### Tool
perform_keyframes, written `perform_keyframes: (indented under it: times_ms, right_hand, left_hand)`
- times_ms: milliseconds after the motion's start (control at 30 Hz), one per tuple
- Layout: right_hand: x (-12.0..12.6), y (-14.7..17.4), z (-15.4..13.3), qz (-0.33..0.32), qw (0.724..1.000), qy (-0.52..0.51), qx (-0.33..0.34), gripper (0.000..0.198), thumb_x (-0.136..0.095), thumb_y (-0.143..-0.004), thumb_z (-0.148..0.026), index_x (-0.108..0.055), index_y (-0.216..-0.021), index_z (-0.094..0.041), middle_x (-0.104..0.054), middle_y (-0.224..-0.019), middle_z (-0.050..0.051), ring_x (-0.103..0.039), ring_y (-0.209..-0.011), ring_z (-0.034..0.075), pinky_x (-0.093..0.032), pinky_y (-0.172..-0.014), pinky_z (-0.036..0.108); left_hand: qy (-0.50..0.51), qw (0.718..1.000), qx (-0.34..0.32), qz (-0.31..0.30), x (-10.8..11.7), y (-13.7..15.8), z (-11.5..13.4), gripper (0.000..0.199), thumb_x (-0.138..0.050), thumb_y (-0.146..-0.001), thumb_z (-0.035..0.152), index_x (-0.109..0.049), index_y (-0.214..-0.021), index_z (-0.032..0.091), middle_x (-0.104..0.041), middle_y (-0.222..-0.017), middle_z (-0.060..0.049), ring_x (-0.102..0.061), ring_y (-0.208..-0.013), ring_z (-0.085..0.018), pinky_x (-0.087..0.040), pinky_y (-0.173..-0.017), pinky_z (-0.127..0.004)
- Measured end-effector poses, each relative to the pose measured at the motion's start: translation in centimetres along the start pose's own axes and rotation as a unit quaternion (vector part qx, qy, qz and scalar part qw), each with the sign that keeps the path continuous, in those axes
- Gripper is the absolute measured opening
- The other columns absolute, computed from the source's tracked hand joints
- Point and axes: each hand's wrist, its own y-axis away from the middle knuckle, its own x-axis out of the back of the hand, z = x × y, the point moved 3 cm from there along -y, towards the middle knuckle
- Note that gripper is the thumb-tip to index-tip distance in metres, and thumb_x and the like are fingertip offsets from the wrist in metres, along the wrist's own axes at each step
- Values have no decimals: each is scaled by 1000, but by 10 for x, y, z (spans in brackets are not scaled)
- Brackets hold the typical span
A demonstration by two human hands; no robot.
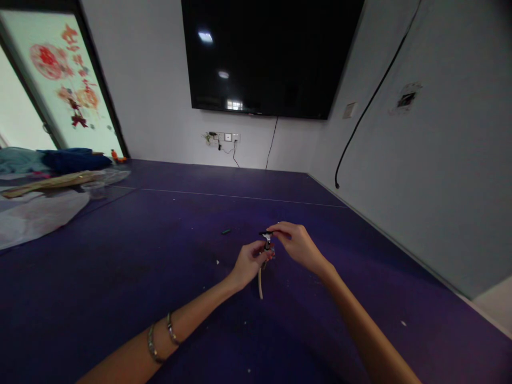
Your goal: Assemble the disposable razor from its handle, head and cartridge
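Near the middle of the purple surface (180,298), my left hand (246,265) grips a small silver-and-black fitting (267,241) between thumb and fingers. A thin beige strip (261,284) hangs below it, and I cannot tell how the two join. My right hand (296,244) pinches a short black piece (264,233) at the fitting's top, touching it. The fitting's lower part is hidden by my left fingers. Just left of my hands lies a small dark green stick (226,231).
White sheeting (48,213), a tan roll (52,183) and blue cloth (76,160) lie at the far left. A large screen (272,58) hangs on the wall, above sockets (228,137). From the right wall hangs a black cable (372,98). Small white scraps dot the surface.
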Motion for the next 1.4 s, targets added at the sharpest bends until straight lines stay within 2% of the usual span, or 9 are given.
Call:
perform_keyframes:
  times_ms: [133,300,467,600,767,900,1067,1267,1400]
  right_hand:
    - [3,0,2,8,999,-38,-11,28,-48,-82,-16,-66,-102,-21,-68,-100,6,-62,-91,16,-48,-80,30]
    - [6,1,11,49,995,-39,-82,26,-52,-79,-23,-66,-101,-18,-69,-96,7,-64,-80,15,-50,-70,27]
    - [-18,6,9,-58,991,48,-112,27,-51,-81,-35,-70,-78,-17,-66,-61,4,-60,-56,13,-42,-53,22]
    - [-44,11,-2,-83,977,162,-115,32,-55,-79,-44,-69,-71,-17,-67,-61,6,-62,-57,16,-39,-53,24]
    - [-64,16,-12,-85,956,261,-107,25,-52,-82,-35,-67,-82,-15,-69,-72,12,-65,-63,21,-40,-55,25]
    - [-68,17,-11,-76,961,248,-99,25,-48,-84,-30,-66,-76,-16,-68,-68,10,-64,-61,18,-38,-54,23]
    - [-73,17,9,-44,973,174,-147,34,-47,-82,-31,-60,-54,-16,-61,-53,4,-57,-51,14,-33,-51,22]
    - [-92,22,34,-102,961,103,-238,33,-51,-75,-26,-52,-43,-16,-49,-41,0,-51,-45,10,-28,-45,20]
    - [-105,22,36,-134,954,112,-245,32,-53,-73,-23,-51,-42,-16,-50,-42,0,-50,-44,10,-28,-43,20]
  left_hand:
    - [12,1000,12,-18,6,-7,2,18,-64,-71,30,-64,-79,13,-64,-70,-3,-59,-67,-15,-46,-68,-28]
    - [5,999,7,38,20,-18,10,19,-67,-69,29,-63,-78,14,-67,-77,-5,-63,-76,-18,-47,-74,-31]
    - [-3,994,11,111,35,-24,20,16,-66,-69,27,-59,-77,14,-69,-76,-5,-66,-76,-19,-48,-77,-33]
    - [-19,992,18,120,38,-25,21,18,-66,-68,27,-58,-76,14,-69,-74,-7,-67,-70,-20,-50,-68,-31]
    - [-44,993,20,104,33,-22,18,18,-66,-69,29,-60,-75,13,-69,-70,-7,-66,-67,-19,-50,-64,-29]
    - [-85,993,17,86,35,-27,14,22,-65,-69,35,-62,-74,13,-69,-71,-8,-66,-67,-19,-49,-63,-28]
    - [-180,978,81,63,59,-43,8,45,-40,-84,45,-64,-65,12,-69,-69,-10,-64,-63,-18,-46,-58,-27]
    - [-247,957,57,139,100,-59,21,44,-36,-84,41,-66,-67,14,-70,-74,-10,-65,-65,-18,-44,-57,-26]
    - [-236,956,46,168,113,-62,32,43,-36,-84,40,-66,-69,13,-70,-76,-10,-65,-66,-18,-44,-57,-26]
